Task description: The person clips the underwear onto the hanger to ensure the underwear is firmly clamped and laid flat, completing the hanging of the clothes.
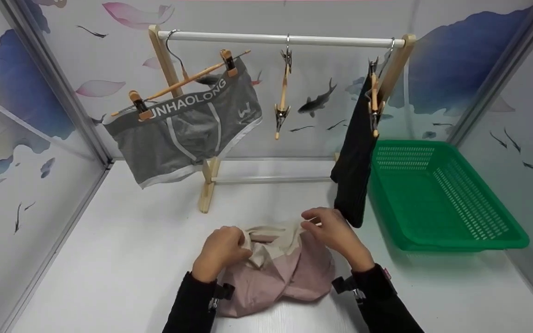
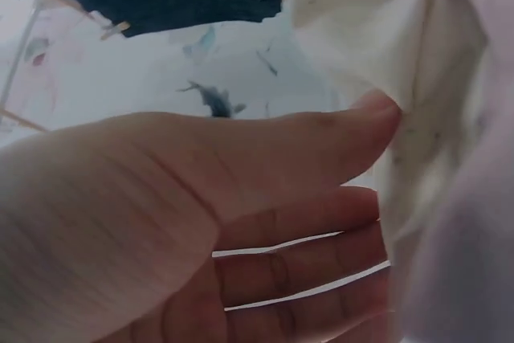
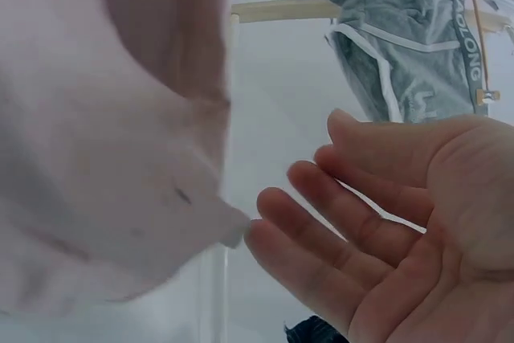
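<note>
A crumpled pink cloth item with a cream upper part (image 1: 266, 282) lies on the white table, its kind not clear from its folds. My left hand (image 1: 222, 249) pinches the cream edge at its left side; the left wrist view shows the thumb (image 2: 321, 138) against the cream fabric (image 2: 385, 38), with the fingers partly behind it. At the right side of the same edge is my right hand (image 1: 333, 231). Its fingers (image 3: 313, 230) are spread and loosely bent, with nothing between them, close to the pink fabric (image 3: 120, 174) in the right wrist view.
Behind the cloth stands a rack with a white rail (image 1: 248, 38). From it hang grey boxer briefs (image 1: 192, 125) clipped to a hanger, a bare clip hanger (image 1: 283, 92) and a black ribbed garment (image 1: 354, 166). A green basket (image 1: 437, 208) sits at the right.
</note>
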`<state>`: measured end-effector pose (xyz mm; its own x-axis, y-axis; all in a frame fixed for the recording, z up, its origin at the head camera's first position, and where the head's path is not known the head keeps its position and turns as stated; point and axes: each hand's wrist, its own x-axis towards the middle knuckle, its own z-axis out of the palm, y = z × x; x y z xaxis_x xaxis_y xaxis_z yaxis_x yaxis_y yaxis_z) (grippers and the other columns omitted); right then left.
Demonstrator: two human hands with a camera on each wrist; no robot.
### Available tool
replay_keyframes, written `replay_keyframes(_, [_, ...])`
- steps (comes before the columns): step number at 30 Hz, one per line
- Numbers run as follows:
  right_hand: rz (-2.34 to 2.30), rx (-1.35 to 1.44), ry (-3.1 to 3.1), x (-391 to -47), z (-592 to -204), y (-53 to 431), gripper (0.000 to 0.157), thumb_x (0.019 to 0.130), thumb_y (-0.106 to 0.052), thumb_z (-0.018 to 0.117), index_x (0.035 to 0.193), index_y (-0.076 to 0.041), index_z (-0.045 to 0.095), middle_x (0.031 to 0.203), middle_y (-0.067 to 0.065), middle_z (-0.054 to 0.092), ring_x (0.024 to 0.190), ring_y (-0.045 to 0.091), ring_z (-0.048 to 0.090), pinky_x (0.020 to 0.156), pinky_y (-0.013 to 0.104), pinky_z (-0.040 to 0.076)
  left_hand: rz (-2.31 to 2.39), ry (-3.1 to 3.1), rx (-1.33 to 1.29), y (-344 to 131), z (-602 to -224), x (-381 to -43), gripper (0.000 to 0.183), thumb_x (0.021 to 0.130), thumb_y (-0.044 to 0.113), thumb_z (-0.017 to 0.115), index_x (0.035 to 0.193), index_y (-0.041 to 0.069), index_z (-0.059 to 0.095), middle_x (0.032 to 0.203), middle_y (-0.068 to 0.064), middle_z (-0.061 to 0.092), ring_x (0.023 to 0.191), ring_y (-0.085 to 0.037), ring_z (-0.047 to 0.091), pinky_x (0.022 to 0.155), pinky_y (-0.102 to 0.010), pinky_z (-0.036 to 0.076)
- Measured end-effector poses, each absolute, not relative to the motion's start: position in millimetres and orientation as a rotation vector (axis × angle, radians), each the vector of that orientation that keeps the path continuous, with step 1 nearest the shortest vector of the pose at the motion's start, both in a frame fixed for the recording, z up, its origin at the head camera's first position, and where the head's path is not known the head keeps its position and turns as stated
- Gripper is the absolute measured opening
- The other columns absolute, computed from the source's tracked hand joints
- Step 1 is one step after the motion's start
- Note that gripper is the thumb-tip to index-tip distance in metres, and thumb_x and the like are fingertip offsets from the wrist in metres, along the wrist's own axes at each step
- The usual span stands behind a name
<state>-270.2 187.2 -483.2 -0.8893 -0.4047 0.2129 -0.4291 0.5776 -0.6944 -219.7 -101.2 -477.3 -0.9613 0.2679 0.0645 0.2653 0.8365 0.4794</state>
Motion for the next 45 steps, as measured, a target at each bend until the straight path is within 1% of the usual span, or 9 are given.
replay_keyframes(4, [1.004,0.656,-2.892,-273,-494,182,0.013,0.095,-0.009,0.071,0.092,0.004,0.071,0.089,0.013,0.071,0.078,0.026,0.069,0.073,0.038,0.054,0.709,3.054,0.461,-94,-483,-218,0.048,0.069,0.009,0.075,0.054,0.02,0.03,0.055,0.01,0.026,0.053,-0.012,0.028,0.05,-0.029,0.024])
replay_keyframes(7, [0.869,0.57,-2.967,-274,-500,182,0.035,0.091,-0.01,0.075,0.065,-0.006,0.052,0.063,-0.001,0.049,0.058,0.014,0.048,0.06,0.03,0.039,0.674,3.069,0.47,-90,-485,-216,0.049,0.064,0.009,0.074,0.053,0.021,0.027,0.055,0.011,0.023,0.053,-0.011,0.025,0.048,-0.029,0.022])
replay_keyframes(9, [0.813,0.518,-3.004,-274,-501,183,0.048,0.089,-0.013,0.078,0.061,-0.011,0.039,0.058,-0.004,0.033,0.056,0.013,0.035,0.058,0.03,0.031,0.657,3.074,0.466,-88,-484,-215,0.051,0.061,0.011,0.076,0.053,0.021,0.027,0.055,0.011,0.023,0.054,-0.011,0.025,0.048,-0.029,0.023])
replay_keyframes(15, [0.716,0.445,-3.018,-271,-501,185,0.04,0.081,-0.018,0.087,0.058,-0.012,0.054,0.056,-0.005,0.046,0.056,0.014,0.045,0.059,0.033,0.04,0.583,3.096,0.428,-84,-486,-216,0.046,0.059,0.015,0.085,0.051,0.019,0.04,0.058,0.007,0.042,0.055,-0.013,0.039,0.048,-0.033,0.039])
replay_keyframes(20, [0.708,0.483,-3.001,-269,-502,183,0.052,0.081,-0.013,0.086,0.053,-0.015,0.042,0.054,-0.007,0.03,0.054,0.013,0.032,0.055,0.03,0.03,0.455,3.145,0.377,-79,-489,-217,0.036,0.064,0.011,0.086,0.052,0.016,0.052,0.06,0.002,0.055,0.056,-0.018,0.051,0.05,-0.036,0.047])
replay_keyframes(26, [0.712,0.459,-3.006,-268,-504,179,0.063,0.079,-0.005,0.086,0.054,-0.019,0.03,0.054,-0.009,0.021,0.053,0.011,0.026,0.052,0.028,0.025,0.402,3.185,0.424,-78,-487,-216,0.037,0.074,0.014,0.089,0.051,0.013,0.06,0.058,-0.001,0.06,0.054,-0.02,0.057,0.049,-0.036,0.05])
replay_keyframes(33, [0.646,0.488,-2.966,-268,-506,180,0.054,0.077,0.008,0.075,0.05,-0.019,0.037,0.053,-0.01,0.032,0.056,0.013,0.03,0.052,0.028,0.027,0.678,3.069,0.537,-88,-481,-217,0.03,0.08,0.008,0.083,0.054,0.009,0.069,0.051,0.007,0.054,0.05,-0.01,0.04,0.047,-0.03,0.038])
replay_keyframes(37, [0.705,0.47,-2.969,-271,-506,182,0.046,0.081,0.008,0.072,0.051,-0.015,0.047,0.055,-0.008,0.036,0.056,0.013,0.03,0.052,0.028,0.026,0.805,3.075,0.572,-96,-479,-222,0.021,0.081,0.006,0.08,0.061,0.008,0.073,0.056,0.008,0.057,0.051,-0.009,0.044,0.05,-0.03,0.04])
replay_keyframes(45, [1.175,0.432,-2.915,-280,-499,194,0.005,0.097,-0.005,0.067,0.1,-0.002,0.068,0.088,0.007,0.068,0.075,0.019,0.063,0.068,0.036,0.052,1.207,3.055,0.443,-122,-470,-232,0.006,0.088,0.009,0.078,0.087,0.004,0.08,0.079,-0.002,0.074,0.07,-0.014,0.065,0.066,-0.037,0.053])
